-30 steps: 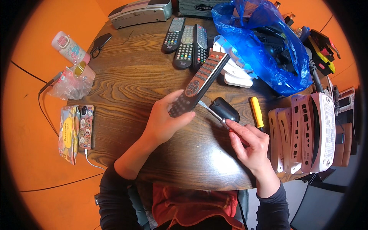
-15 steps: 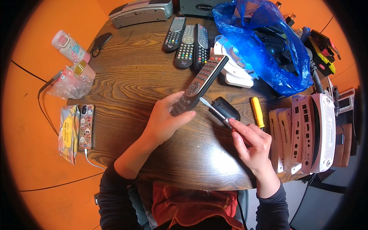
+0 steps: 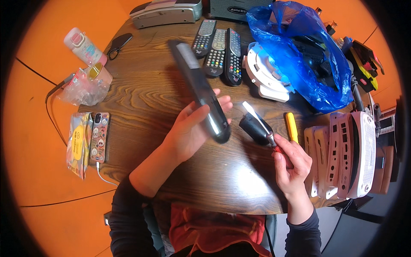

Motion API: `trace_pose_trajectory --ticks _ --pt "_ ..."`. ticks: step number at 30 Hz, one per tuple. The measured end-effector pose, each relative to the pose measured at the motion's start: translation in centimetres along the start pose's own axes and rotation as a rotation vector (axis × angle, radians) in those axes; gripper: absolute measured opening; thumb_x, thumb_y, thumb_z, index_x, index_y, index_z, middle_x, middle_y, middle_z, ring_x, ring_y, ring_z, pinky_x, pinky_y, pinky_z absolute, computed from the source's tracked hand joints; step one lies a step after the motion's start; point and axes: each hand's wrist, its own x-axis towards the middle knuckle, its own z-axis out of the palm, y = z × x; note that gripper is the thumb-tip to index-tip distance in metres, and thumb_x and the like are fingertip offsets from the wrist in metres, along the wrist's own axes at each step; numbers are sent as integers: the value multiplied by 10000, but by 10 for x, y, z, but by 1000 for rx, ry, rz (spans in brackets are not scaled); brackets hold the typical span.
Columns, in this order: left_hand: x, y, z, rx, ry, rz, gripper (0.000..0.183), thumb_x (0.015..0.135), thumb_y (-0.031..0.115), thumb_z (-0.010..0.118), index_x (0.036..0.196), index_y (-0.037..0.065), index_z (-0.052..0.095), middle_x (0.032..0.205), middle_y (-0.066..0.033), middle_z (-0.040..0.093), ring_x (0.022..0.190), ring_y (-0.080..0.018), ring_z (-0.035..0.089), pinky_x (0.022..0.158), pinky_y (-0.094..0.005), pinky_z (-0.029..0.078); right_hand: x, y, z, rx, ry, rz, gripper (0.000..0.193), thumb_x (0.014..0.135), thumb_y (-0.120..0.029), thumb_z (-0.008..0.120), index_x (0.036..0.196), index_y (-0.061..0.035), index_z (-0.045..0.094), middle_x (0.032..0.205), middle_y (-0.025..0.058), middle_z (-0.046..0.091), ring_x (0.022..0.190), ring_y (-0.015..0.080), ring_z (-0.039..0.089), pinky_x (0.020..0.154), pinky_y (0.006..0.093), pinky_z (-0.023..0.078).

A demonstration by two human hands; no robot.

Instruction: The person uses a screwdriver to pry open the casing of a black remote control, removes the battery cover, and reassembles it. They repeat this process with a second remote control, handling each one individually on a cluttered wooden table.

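Observation:
My left hand (image 3: pixel 186 130) grips a dark remote control (image 3: pixel 198 81) above the middle of the table. Its smooth back with a pale label faces up, and the far end is smeared by motion. In my right hand (image 3: pixel 293 165) is a flat-blade screwdriver (image 3: pixel 262 124) with a red handle, its tip pointing up and left, apart from the remote. Below the blade lies a black rounded object (image 3: pixel 251 129) whose kind I cannot make out. A yellow-handled tool (image 3: pixel 291 126) rests just beyond my right hand.
Several other remotes (image 3: pixel 214 55) lie at the back, by a white round device (image 3: pixel 262 70) and a blue plastic bag (image 3: pixel 329 92). White boxes with ports (image 3: pixel 342 154) stand in a row at right. At left are a phone (image 3: pixel 100 137), a packet (image 3: pixel 79 143) and a bottle (image 3: pixel 83 45).
My left hand has turned the remote over, from buttons showing to its back showing. My right hand has drawn the screwdriver away to the right, off the remote's edge.

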Motion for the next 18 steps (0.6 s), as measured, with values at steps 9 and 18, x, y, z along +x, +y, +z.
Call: trace_pose_trajectory --ticks 9,18 --pt "1 -2 -4 114 204 78 459 903 191 513 1292 15 344 1316 -138 413 1267 -273 347 1026 -471 309 0 -1 5 -41 -125 -33 317 700 -9 648 1010 -72 670 717 49 550 552 124 549 475 234 443" --pt "0 0 3 202 311 123 463 811 -36 570 1228 23 377 1184 -120 506 1151 -226 460 962 -397 389 -1 3 7 -64 -128 -46 337 677 -19 665 1005 -99 675 741 54 525 514 125 489 459 248 411"
